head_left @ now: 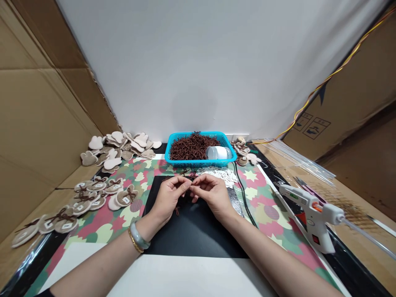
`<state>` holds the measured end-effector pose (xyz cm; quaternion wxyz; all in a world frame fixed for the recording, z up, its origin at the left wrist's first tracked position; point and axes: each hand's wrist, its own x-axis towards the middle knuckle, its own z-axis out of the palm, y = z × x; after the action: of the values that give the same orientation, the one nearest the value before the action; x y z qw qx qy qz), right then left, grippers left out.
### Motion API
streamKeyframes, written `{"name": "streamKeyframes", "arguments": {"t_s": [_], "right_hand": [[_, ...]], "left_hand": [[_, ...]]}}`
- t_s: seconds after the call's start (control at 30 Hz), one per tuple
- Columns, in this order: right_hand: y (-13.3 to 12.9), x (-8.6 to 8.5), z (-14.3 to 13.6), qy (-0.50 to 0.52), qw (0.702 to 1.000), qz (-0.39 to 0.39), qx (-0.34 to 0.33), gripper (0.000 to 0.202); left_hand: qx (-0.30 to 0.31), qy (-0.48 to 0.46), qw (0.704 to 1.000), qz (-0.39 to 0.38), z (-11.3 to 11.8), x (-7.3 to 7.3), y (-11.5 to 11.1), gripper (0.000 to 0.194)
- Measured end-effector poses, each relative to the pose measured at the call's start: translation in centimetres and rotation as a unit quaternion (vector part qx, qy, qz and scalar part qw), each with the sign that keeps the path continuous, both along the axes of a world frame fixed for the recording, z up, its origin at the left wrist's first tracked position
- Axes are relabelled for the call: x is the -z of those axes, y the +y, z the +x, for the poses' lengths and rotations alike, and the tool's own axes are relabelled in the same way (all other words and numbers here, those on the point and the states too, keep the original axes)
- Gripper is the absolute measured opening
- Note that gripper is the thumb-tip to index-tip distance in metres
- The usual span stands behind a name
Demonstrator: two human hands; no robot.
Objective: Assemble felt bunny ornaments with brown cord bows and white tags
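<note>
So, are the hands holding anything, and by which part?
The left hand and right hand meet at pinched fingertips; whether they hold anything, and by which part, cannot be told.

Left hand [170,196] and right hand [213,196] meet fingertip to fingertip, thumbs and forefingers pinched. Both forearms reach inward from the near corners.

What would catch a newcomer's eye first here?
Probably the bright blue basket at the back centre, heaped with brown bows. Next, the left hand and right hand, fingers together over a black mat. A white glue gun stands out on the right.
</note>
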<state>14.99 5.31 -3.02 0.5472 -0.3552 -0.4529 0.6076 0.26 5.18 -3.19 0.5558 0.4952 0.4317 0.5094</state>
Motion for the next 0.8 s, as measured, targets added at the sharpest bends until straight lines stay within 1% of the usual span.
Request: {"name": "streamKeyframes", "arguments": {"t_s": [0.17,0.33,0.47,0.57,0.67,0.7,0.73,0.8], "right_hand": [[-0.1,0.1,0.0,0.005,1.0,-0.019,-0.004,0.02],[0.0,0.3,-0.1,0.059,0.998,-0.021,-0.003,0.012],[-0.1,0.2,-0.1,0.079,0.996,-0.034,-0.009,0.013],[0.0,0.3,0.0,0.072,0.995,-0.067,-0.015,0.015],[0.2,0.7,0.2,0.075,0.993,-0.093,-0.012,0.019],[0.2,0.8,0.2,0.077,0.992,-0.096,-0.01,0.02],[0.3,0.9,0.3,0.079,0.992,-0.096,-0.01,0.021],[0.3,1.0,0.3,0.08,0.992,-0.092,-0.015,0.023]], "left_hand": [[0.015,-0.036,0.999,-0.019,0.2,0.2,0.0,0.025],[-0.001,-0.078,0.996,-0.037,0.7,0.3,-0.3,0.027],[0.005,-0.091,0.995,-0.04,0.6,0.2,-0.2,0.026],[0.02,-0.103,0.993,-0.058,0.2,0.1,0.1,0.028],[0.061,-0.117,0.987,-0.091,-0.3,-0.1,0.3,0.038],[0.074,-0.112,0.987,-0.093,-0.5,-0.2,0.3,0.038],[0.081,-0.102,0.987,-0.09,-0.6,-0.2,0.4,0.036],[0.067,-0.078,0.991,-0.081,-0.9,-0.1,0.5,0.03]]}}
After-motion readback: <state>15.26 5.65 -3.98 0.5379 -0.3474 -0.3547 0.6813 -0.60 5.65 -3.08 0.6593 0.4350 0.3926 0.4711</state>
